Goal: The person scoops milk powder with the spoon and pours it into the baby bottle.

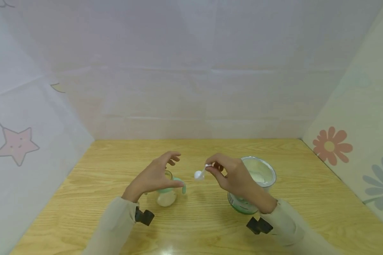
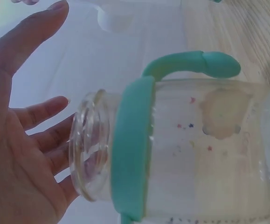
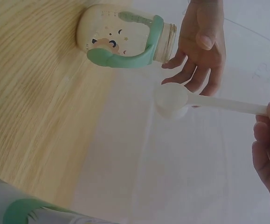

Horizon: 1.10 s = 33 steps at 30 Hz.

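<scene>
My right hand [image 1: 237,175] pinches the thin handle of a white measuring scoop [image 1: 199,175] between thumb and fingers. In the right wrist view the scoop's round bowl [image 3: 171,99] points toward the bottle side. Upright on the table stands a clear baby bottle [image 1: 166,199] with a mint-green collar and two handles; its threaded mouth is uncapped. Around the bottle's neck my left hand [image 1: 156,175] hovers with thumb and fingers spread, apart from the glass in the left wrist view. Small stars and an animal face [image 2: 225,112] decorate the bottle.
Behind my right hand stands an open can [image 1: 273,180] with a silver rim and green base, pale inside and partly hidden by my forearm. The wooden table [image 1: 198,226] meets pale fabric walls [image 1: 191,102] at the back and sides.
</scene>
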{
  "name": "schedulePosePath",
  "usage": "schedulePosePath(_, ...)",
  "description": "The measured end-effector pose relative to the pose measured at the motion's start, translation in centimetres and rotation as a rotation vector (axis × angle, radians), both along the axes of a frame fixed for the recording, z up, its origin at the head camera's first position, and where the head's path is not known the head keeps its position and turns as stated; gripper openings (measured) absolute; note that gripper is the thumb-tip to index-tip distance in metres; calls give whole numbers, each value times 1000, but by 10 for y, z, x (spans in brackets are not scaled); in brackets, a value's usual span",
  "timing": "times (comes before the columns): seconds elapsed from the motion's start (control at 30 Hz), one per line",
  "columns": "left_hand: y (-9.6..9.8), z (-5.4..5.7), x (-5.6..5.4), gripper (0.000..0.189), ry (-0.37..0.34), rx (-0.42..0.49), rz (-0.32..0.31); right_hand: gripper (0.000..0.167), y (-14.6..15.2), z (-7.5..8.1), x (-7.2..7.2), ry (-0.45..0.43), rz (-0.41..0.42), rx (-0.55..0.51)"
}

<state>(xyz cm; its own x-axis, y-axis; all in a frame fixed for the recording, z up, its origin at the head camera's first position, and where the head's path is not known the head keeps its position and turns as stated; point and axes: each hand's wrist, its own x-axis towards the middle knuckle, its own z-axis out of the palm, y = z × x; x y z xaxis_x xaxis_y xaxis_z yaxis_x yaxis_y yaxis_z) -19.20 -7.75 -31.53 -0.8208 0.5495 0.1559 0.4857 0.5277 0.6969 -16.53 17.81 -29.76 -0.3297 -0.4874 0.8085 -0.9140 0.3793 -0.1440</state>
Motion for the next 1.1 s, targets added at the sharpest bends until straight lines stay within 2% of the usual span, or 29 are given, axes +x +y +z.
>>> schedulePosePath(0.13, 7, 5, 0, 84, 14, -5, -11, 20, 5, 2, 0, -73, 0, -24)
schedulePosePath(0.3, 14, 10, -1, 84, 40, -12, -40, 5, 12, 7, 1, -133, -29, -33)
schedulePosePath(0.6, 29, 19, 2, 85, 33, 1, -102, 18, 22, 16, 1, -206, -89, -25)
schedulePosePath(0.7, 34, 19, 2, 83, 28, 16, -117, 18, 24, 19, 1, -236, -97, -28)
schedulePosePath(0.9, 45, 16, 1, 79, -19, 37, -141, 2, 29, 24, 1, -295, -129, -15)
schedulePosePath(1.1, 52, 15, -1, 74, -54, 36, -178, 4, 34, 28, 1, -314, -162, -6)
